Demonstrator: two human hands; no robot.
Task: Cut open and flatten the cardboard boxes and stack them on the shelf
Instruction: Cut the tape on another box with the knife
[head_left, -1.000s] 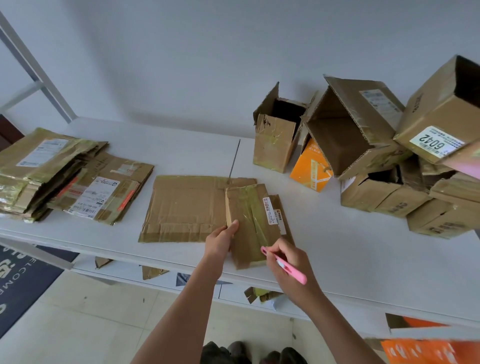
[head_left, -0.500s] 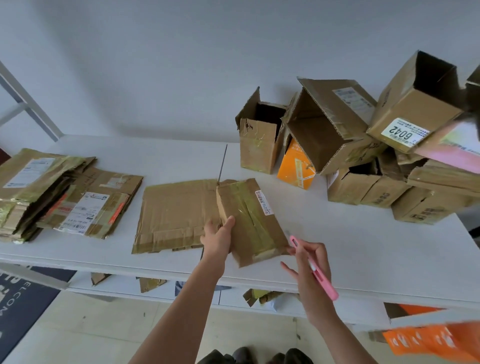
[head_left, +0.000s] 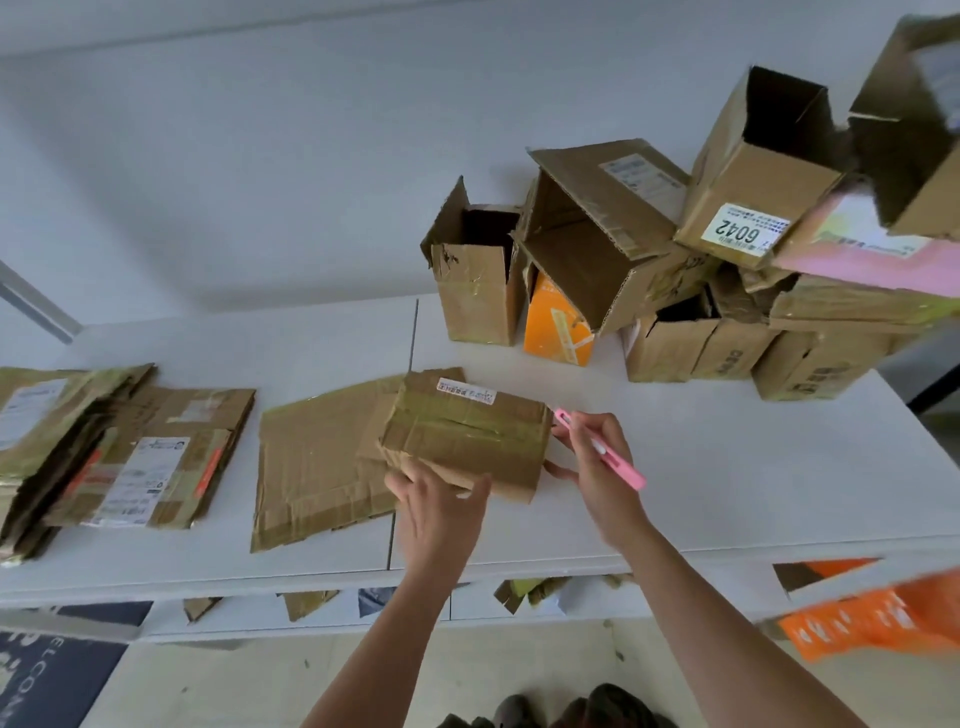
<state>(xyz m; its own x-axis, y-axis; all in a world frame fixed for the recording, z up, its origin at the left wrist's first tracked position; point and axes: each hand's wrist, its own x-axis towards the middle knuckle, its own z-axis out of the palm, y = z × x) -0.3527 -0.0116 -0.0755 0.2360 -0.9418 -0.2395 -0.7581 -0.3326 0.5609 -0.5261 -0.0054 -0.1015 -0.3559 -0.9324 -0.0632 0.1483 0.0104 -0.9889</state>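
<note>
A small taped cardboard box (head_left: 467, 431) lies on the white shelf (head_left: 727, 467), partly over a flattened sheet of cardboard (head_left: 317, 457). My left hand (head_left: 439, 501) grips the box's near left corner. My right hand (head_left: 592, 462) holds a pink utility knife (head_left: 602, 449), its tip next to the box's right end, with the thumb touching the box's lower right side. Flattened boxes (head_left: 104, 452) are stacked at the left of the shelf.
A pile of open cardboard boxes (head_left: 675, 270), one orange (head_left: 556, 327) and one labelled 6042 (head_left: 748, 208), fills the back right of the shelf. A lower shelf (head_left: 311, 608) holds scraps. An orange box (head_left: 872, 618) sits at lower right. A wall stands behind.
The small box has turned from lengthwise to crosswise on the shelf. My left hand moved to its near corner and my right hand brought the knife up to its right end.
</note>
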